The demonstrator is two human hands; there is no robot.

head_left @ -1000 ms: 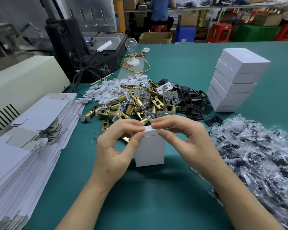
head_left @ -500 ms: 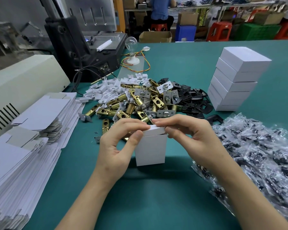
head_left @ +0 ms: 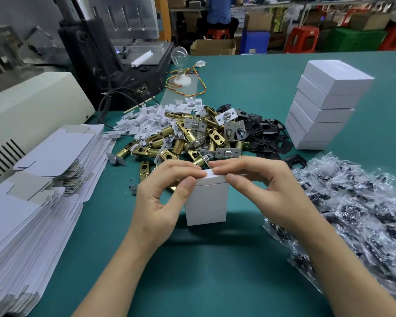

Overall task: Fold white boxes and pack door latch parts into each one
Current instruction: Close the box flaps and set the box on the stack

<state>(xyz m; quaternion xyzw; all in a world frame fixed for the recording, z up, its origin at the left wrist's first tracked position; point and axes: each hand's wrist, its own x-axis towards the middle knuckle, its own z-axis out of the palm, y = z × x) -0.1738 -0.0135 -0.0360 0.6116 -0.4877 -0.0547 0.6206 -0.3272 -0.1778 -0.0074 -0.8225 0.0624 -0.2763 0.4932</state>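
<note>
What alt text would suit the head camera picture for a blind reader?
A person's left hand and right hand pinch the top flap of an upright white box on a green table. Behind it lie brass latch parts and a stack of closed boxes; flat box blanks left, bagged parts right.

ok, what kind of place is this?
Probably a hardware packing workshop: heaped brass door latches on the green table, a stack of closed white boxes, flat box blanks, and the left hand and right hand pinching an upright white box.
</note>
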